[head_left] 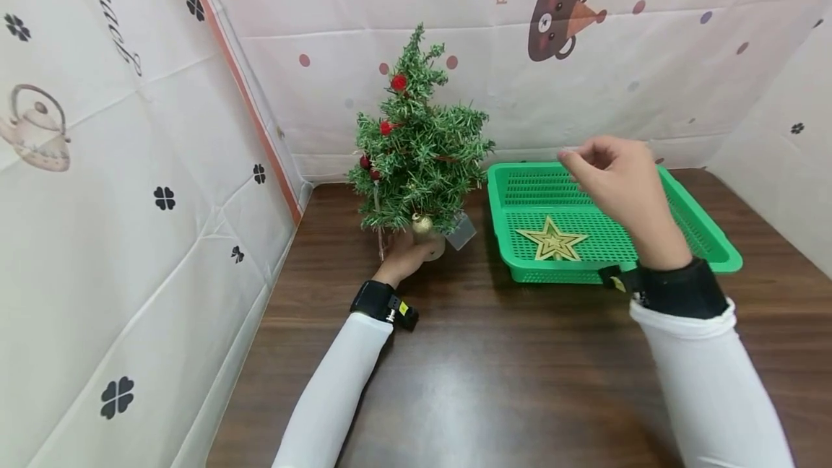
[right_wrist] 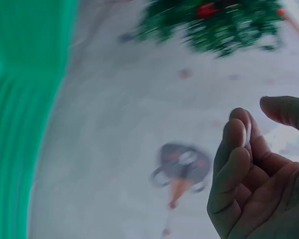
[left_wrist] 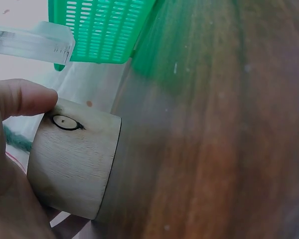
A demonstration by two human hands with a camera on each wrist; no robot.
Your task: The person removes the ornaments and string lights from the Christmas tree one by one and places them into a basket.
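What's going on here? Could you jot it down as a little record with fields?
Setting: dark wooden table, patterned sheets around
Left hand: grips the wooden base of a small Christmas tree
Right hand: raised above the green basket, fingers curled; whether it holds anything cannot be told
In the basket: gold star
On the tree: red balls, one gold bauble

Dark wood table (head_left: 520, 381): small xmas tree (head_left: 419, 143) w/ wooden base (left_wrist: 72, 164), green basket (head_left: 708, 233).

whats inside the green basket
One wooden star lies flat on the floor of the green basket. The right hand and wrist hover in front, hiding part of the basket's middle and right, so anything there cannot be seen.
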